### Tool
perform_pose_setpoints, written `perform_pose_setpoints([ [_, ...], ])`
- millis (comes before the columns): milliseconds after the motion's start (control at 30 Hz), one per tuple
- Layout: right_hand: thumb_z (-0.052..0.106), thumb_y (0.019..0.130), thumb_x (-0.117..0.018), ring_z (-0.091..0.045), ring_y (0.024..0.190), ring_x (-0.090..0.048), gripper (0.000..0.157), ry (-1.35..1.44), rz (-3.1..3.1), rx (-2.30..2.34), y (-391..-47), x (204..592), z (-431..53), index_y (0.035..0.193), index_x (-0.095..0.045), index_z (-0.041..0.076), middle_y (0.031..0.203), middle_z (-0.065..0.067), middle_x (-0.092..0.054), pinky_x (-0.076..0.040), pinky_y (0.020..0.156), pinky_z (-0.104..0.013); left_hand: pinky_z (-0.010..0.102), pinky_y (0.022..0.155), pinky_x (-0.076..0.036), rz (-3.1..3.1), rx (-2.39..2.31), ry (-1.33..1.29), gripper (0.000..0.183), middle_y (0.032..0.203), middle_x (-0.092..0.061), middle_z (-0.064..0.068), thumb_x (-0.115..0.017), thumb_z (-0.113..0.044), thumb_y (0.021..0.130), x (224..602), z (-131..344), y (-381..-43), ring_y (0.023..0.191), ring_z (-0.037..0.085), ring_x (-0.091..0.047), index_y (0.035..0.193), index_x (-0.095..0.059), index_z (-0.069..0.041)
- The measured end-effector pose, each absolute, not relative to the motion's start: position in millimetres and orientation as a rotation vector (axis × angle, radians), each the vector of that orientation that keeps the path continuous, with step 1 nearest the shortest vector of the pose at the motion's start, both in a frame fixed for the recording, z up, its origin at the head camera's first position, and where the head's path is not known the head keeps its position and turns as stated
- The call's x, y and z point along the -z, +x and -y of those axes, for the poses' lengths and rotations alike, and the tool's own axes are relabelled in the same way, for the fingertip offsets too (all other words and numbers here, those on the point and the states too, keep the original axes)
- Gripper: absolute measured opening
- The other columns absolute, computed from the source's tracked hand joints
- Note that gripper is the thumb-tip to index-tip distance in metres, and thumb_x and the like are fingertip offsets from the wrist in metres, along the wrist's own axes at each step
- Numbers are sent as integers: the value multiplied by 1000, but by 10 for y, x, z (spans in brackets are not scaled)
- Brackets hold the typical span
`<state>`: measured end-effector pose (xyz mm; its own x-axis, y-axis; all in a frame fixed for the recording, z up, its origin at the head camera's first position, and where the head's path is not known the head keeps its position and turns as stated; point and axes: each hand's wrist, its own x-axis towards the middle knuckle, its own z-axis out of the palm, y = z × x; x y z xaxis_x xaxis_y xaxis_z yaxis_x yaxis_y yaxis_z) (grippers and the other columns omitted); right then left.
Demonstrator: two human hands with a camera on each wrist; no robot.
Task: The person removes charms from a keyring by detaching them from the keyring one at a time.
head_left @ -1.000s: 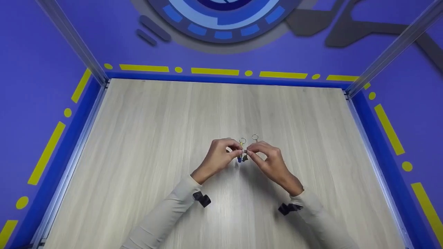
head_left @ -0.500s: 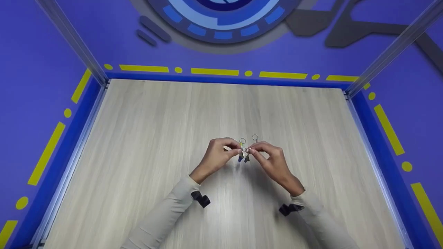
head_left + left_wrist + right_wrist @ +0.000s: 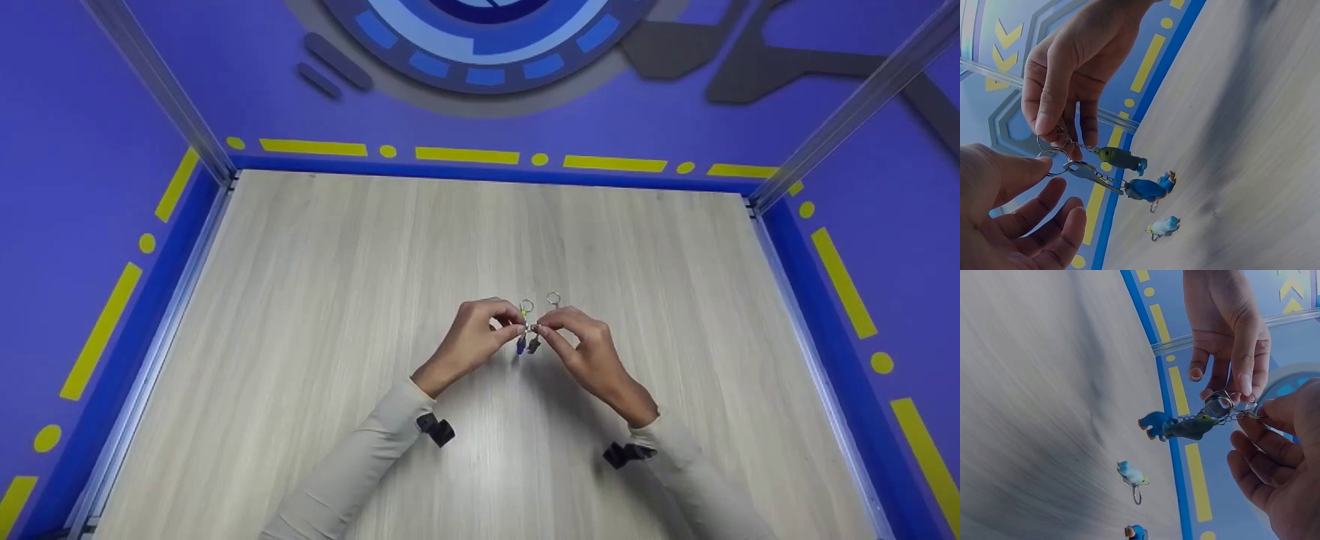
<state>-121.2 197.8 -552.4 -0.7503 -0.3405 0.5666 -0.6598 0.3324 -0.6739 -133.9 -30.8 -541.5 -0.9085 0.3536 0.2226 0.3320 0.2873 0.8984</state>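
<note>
Left hand: your left hand (image 3: pixel 474 334) has thumb and forefinger closed in a pinch on a key ring (image 3: pixel 1219 404); the other fingers curl loosely.
Right hand: your right hand (image 3: pixel 589 349) pinches a second ring (image 3: pixel 1252 416) just as tightly, with no visible gap between thumb and finger.
Key and blue figure: you hold both above the table (image 3: pixel 360 247), the key (image 3: pixel 1092 175) and blue figure (image 3: pixel 1144 190) hanging on the left-hand side.
Green figure: the green figure (image 3: pixel 1120 158) hangs by its chain (image 3: pixel 1232 417) from the right-hand ring, close beside the blue one.
Just changed: your right fingertips come back slightly toward the left after parting a little half a second ago; the left hand barely shifts.
What it means: the rings overlap between your fingertips, but you cannot count them as linked; the crossing is too small to tell.
On the table: beyond your hands lie a pale figure (image 3: pixel 1163 226) and another blue-and-orange figure (image 3: pixel 1138 531), neither in your grip.
</note>
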Motion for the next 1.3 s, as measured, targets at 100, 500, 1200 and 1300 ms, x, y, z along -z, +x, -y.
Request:
perform_pose_setpoints([
  [100, -10, 96, -78, -31, 96, -77, 14, 908, 2297, -1370, -1213, 5527, -1994, 104, -80, 1, 100, -8, -80, -53, 99, -19, 28, 74, -60, -2515, -1728, 679, 8, 96, -79, -1, -82, 0, 96, 5417, 315, -1332, 92, 15, -72, 97, -84, -7],
  [500, -9, 97, -78, -29, 94, -79, 14, 837, 2309, -1428, -1188, 5530, -2024, 103, -80, 3, 101, -7, -81, -55, 92, -17, 33, 80, -60, -2443, -1792, 596, 5, 100, -82, -1, -84, -5, 97, 5397, 349, -1330, 94, 13, -73, 100, -85, -8],
  [1200, -8, 97, -78, -30, 97, -78, 13, 883, 2296, -1392, -1187, 5513, -2009, 104, -80, 4, 101, -7, -81, -54, 98, -19, 28, 74, -60, -2489, -1763, 655, 9, 96, -78, -4, -84, -2, 96, 5357, 295, -1313, 93, 12, -72, 95, -84, -10],
  [1300, -7, 99, -77, -29, 97, -78, 13, 858, 2306, -1406, -1185, 5516, -2018, 105, -80, 4, 102, -5, -81, -54, 97, -19, 31, 76, -61, -2478, -1785, 621, 9, 97, -79, -2, -84, -4, 96, 5357, 315, -1309, 92, 12, -72, 95, -84, -12],
])
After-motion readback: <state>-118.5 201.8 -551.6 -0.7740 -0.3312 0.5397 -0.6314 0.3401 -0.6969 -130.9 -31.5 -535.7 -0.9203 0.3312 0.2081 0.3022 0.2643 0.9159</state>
